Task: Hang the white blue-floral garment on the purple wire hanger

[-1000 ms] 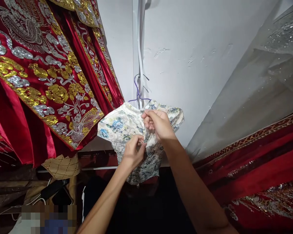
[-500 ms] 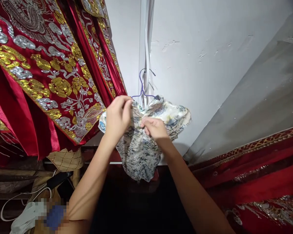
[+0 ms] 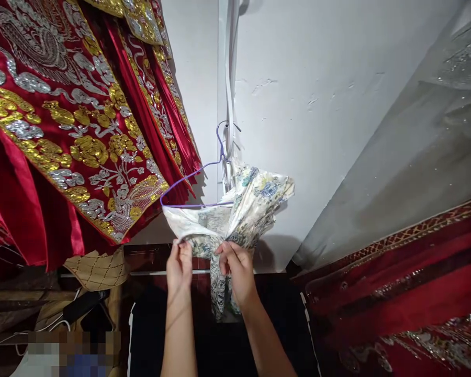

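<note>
A patterned blouse (image 3: 259, 196), white with blue, grey and yellow print, hangs from a purple wire hanger (image 3: 184, 179). Its right shoulder still covers the hanger, while the hanger's left arm is bare and the left side of the cloth droops below it. My left hand (image 3: 179, 262) pinches the lower edge of that drooping part. Closed on the middle front of the garment, my right hand (image 3: 235, 264) holds the cloth where it bunches together. The lower part of the blouse dangles, gathered, beneath my right hand.
Red costumes with gold and silver sequin embroidery (image 3: 90, 152) hang on the left. A white pole (image 3: 228, 68) runs up the wall (image 3: 317, 68) behind the hanger. Clear plastic sheeting (image 3: 408, 157) and red fabric (image 3: 416, 283) lie right. A phone (image 3: 98, 317) and white cable are lower left.
My left hand has moved down from the left shoulder, and that side of the blouse has come off the hanger arm. My right hand has also moved lower, with the cloth.
</note>
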Demonstrator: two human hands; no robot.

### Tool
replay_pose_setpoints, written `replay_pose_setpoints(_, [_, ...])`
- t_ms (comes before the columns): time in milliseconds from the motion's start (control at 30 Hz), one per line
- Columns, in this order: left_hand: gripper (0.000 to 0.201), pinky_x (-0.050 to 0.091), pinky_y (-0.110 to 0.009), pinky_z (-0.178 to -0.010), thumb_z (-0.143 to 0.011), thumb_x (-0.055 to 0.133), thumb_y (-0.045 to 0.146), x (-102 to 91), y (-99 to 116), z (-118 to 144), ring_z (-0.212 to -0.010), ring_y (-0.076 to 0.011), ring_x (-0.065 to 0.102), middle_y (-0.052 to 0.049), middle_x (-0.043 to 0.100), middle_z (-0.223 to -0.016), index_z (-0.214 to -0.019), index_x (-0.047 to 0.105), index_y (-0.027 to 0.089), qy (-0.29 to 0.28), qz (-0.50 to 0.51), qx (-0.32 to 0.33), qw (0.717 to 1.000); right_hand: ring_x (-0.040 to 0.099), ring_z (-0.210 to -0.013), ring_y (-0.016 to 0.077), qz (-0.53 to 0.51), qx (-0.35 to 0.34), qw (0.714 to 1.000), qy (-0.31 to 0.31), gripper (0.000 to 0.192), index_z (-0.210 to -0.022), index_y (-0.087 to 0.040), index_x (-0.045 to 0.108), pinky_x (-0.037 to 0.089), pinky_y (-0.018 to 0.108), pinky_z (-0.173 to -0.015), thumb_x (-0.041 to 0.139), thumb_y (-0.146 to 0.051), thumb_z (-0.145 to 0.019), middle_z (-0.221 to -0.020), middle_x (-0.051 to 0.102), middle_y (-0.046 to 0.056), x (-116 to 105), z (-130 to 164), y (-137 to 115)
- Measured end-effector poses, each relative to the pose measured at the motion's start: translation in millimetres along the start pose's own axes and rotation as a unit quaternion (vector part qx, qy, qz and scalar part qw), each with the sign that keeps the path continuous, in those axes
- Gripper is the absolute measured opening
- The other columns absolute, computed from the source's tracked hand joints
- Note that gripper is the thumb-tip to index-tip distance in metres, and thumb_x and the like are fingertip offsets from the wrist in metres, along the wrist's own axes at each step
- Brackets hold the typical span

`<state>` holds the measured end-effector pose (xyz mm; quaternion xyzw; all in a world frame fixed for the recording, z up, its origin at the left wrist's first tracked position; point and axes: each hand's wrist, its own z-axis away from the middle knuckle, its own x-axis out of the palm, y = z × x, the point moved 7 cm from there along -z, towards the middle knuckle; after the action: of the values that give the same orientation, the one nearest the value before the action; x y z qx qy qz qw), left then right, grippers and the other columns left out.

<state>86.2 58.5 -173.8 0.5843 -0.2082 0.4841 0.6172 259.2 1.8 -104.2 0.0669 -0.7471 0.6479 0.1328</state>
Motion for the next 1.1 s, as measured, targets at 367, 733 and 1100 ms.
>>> replay_pose_setpoints(367, [0.009,0.055,-0.028,-0.091,-0.085,0.073,0.024,30.7,-5,46,-0.097,-0.0155,0.067,-0.004,0.069,-0.1,-0.091,0.068,0.018,-0.123,-0.066,-0.035,0.99,0.029,-0.037,0.0087,0.125,0.14,0.982,-0.01,0.045,-0.048,-0.021,0.048,0.022,0.027,-0.044,0.067,-0.046,-0.079,-0.035,0.036,-0.005,-50,27,63])
replay_pose_setpoints(733, [0.019,0.043,-0.02,-0.084,-0.085,0.075,0.035,59.3,-12,95,-0.096,-0.0163,0.059,-0.006,0.068,-0.105,-0.085,0.077,0.016,-0.279,-0.323,-0.001,0.905,0.055,-0.13,0.0283,0.04,-0.011,0.997,-0.072,0.059,-0.136,-0.025,0.055,0.037,0.042,-0.114,0.074,-0.046,-0.084,-0.133,0.064,0.01,-8,31,37])
replay_pose_setpoints(1100, [0.046,0.041,-0.036,-0.108,-0.092,0.061,0.052,40.2,9,82,-0.13,-0.0276,0.052,-0.009,0.06,-0.136,-0.13,0.065,0.026,-0.226,-0.488,0.091,0.838,0.067,-0.086,0.0255,-0.011,0.103,0.979,-0.178,0.034,-0.096,-0.015,0.073,0.052,0.038,-0.085,0.078,-0.045,-0.079,-0.087,0.072,0.007,4,35,32])
